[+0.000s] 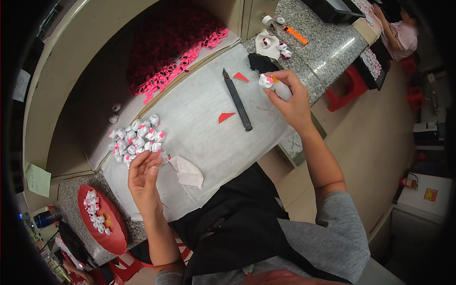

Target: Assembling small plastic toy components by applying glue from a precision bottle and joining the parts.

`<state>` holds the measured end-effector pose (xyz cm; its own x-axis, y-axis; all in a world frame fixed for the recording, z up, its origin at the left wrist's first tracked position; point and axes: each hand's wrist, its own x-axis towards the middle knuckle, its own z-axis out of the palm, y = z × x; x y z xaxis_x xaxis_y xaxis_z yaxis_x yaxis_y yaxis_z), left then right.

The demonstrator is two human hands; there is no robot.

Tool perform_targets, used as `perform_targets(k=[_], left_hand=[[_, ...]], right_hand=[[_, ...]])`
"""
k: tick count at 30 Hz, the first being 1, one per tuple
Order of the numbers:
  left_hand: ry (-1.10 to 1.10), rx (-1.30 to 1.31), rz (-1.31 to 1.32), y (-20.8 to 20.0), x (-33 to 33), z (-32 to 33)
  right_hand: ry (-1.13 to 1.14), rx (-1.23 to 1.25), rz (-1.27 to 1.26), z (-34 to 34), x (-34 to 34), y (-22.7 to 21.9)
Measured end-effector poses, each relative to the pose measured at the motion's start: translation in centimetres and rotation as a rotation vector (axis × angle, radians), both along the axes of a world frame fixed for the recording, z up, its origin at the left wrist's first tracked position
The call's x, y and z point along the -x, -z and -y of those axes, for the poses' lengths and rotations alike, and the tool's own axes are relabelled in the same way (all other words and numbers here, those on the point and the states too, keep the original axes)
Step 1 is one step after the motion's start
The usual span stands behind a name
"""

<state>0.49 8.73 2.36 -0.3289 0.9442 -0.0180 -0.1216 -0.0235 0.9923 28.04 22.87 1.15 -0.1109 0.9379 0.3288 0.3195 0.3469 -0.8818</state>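
Observation:
My right hand [293, 97] is closed round a small whitish bottle [283, 91] with a yellow-orange tip. Against that tip, at the fingertips, sits a white ball-shaped piece [266, 81] with pink on it. My left hand [144, 183] is raised with loosely curved fingers beside a pile of white round pieces with pink patches [137, 137]; nothing clear shows in it. To the right of its fingers lies a crumpled white cloth [189, 172]. Between the hands, a black-handled craft knife [237, 104] rests on the white sheet [199, 118], near two red triangular pieces [226, 117].
Many pink pieces with dark centres [190, 59] are heaped under the curved shelf [52, 95]. A red dish [116, 237] with white pieces stands at left. An orange cutter [295, 35] and a black cloth [262, 62] lie at upper right. Red stools [348, 88] stand beyond; another person [401, 40] sits there.

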Motion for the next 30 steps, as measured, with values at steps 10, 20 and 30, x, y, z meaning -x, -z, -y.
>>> perform_targets(k=[10, 20, 30], left_hand=[[-0.007, -0.049, -0.06, -0.2, -0.2, -0.5], [-0.143, -0.057, -0.247, -1.4, 3.7, -1.3], [-0.275, -0.06, -0.658, -1.3, 10.8, -5.8]], right_hand=[[-0.003, 0.039, 0.025, -0.5, -1.1, 0.2], [0.216, -0.12, 0.173, -11.1, -5.3, 1.9], [0.335, -0.001, 0.647, -26.8, -16.5, 5.9]])
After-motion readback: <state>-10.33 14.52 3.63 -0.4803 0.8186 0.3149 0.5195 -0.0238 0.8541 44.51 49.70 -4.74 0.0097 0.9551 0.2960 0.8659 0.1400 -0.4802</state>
